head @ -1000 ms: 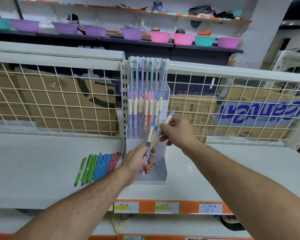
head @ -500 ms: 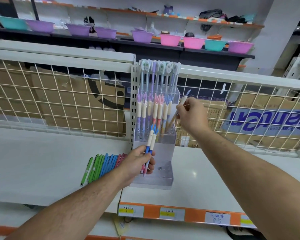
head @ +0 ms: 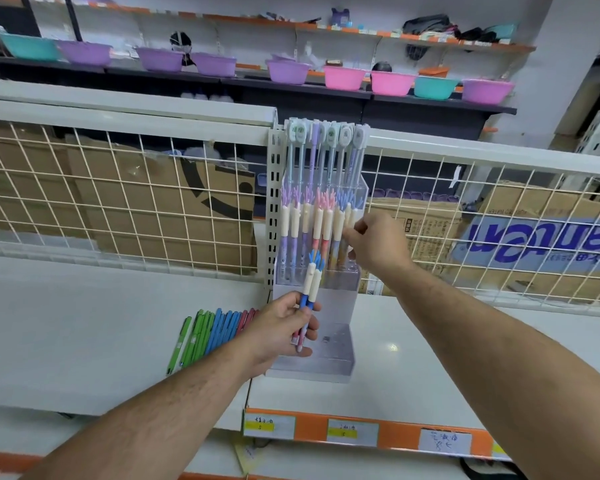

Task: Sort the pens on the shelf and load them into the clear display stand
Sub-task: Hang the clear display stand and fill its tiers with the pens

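A clear display stand point(head: 338, 344) stands on the white shelf point(head: 84, 327), with several pastel pens point(head: 317, 216) upright in its back row. In front of the stand, my left hand point(head: 278, 329) grips a small bunch of blue and pink pens point(head: 312, 280) that point up. At the stand's right side, my right hand point(head: 378, 244) pinches the rightmost pen point(head: 348, 212), which sits upright in the row. Green, blue and pink pens point(head: 208, 329) lie side by side on the shelf, left of my left hand.
A wire mesh back panel point(head: 118, 202) runs behind the shelf, with cardboard boxes point(head: 430, 244) beyond it. Coloured plastic basins point(head: 347, 77) line a far shelf. Orange price strips point(head: 361, 433) edge the shelf front.
My right hand carried one pen from the bunch up to the stand and lowered it into the right end of the back row. The left hand's bunch has shrunk and stayed in place.
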`<action>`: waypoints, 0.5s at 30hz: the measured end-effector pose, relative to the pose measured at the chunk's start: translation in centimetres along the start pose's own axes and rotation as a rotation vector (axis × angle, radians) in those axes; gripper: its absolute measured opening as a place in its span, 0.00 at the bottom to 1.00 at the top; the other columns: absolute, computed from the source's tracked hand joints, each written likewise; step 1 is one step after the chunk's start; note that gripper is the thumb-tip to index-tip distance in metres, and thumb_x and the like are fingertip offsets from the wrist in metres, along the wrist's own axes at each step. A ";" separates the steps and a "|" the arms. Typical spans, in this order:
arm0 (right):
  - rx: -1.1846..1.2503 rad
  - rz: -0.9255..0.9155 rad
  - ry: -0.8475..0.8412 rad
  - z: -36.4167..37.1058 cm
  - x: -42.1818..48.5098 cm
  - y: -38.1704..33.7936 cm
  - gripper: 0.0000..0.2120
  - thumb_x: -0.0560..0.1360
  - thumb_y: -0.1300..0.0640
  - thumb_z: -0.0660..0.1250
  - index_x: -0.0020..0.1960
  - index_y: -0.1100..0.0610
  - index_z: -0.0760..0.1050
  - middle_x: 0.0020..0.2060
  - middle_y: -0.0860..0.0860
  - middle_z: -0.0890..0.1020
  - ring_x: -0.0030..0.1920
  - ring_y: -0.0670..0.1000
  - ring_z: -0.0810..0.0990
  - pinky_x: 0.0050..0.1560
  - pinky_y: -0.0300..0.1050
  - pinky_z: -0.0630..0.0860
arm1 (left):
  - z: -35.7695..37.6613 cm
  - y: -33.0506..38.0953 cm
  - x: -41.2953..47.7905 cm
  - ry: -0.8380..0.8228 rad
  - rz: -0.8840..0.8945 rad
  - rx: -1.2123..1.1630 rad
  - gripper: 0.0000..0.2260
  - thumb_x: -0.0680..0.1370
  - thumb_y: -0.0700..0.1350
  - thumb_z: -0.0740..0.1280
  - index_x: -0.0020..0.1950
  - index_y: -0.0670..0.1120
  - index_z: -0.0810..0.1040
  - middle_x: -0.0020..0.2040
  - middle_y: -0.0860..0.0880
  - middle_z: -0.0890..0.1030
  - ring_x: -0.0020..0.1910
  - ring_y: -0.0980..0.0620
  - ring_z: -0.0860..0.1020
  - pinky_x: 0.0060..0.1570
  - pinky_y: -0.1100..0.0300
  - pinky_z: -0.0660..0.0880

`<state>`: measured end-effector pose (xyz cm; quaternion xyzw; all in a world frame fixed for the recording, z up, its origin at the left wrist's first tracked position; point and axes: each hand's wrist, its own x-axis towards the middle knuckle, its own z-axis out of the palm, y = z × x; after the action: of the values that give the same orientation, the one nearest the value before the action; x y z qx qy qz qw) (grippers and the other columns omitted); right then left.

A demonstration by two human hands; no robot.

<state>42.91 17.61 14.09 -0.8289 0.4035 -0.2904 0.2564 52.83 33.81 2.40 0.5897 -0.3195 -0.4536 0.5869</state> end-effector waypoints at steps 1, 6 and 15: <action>0.015 0.016 -0.010 0.0 -0.1 0.3 0.12 0.79 0.54 0.70 0.41 0.60 0.81 0.32 0.54 0.84 0.36 0.53 0.85 0.43 0.53 0.84 | 0.1 0.0 0.1 -0.003 0.001 -0.015 0.07 0.83 0.44 0.63 0.56 0.51 0.81 0.41 0.50 0.82 0.43 0.53 0.81 0.52 0.43 0.82; 0.171 0.084 -0.109 0.6 -2.4 1.8 0.07 0.76 0.60 0.70 0.39 0.60 0.81 0.32 0.53 0.84 0.33 0.52 0.84 0.34 0.50 0.82 | 0.5 -0.1 0.7 -0.001 0.007 -0.086 0.09 0.83 0.42 0.64 0.54 0.51 0.83 0.43 0.47 0.82 0.44 0.50 0.81 0.51 0.41 0.81; 0.282 -0.023 -0.382 1.3 -5.8 2.9 0.09 0.75 0.61 0.74 0.39 0.61 0.76 0.32 0.56 0.80 0.30 0.48 0.78 0.26 0.43 0.73 | 2.1 0.2 1.6 -0.042 0.019 -0.087 0.08 0.84 0.39 0.61 0.58 0.44 0.80 0.44 0.45 0.83 0.43 0.49 0.82 0.48 0.46 0.81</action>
<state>39.35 21.04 9.71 -0.8293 0.2934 -0.1847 0.4382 51.58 31.46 2.57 0.5508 -0.3173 -0.4740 0.6093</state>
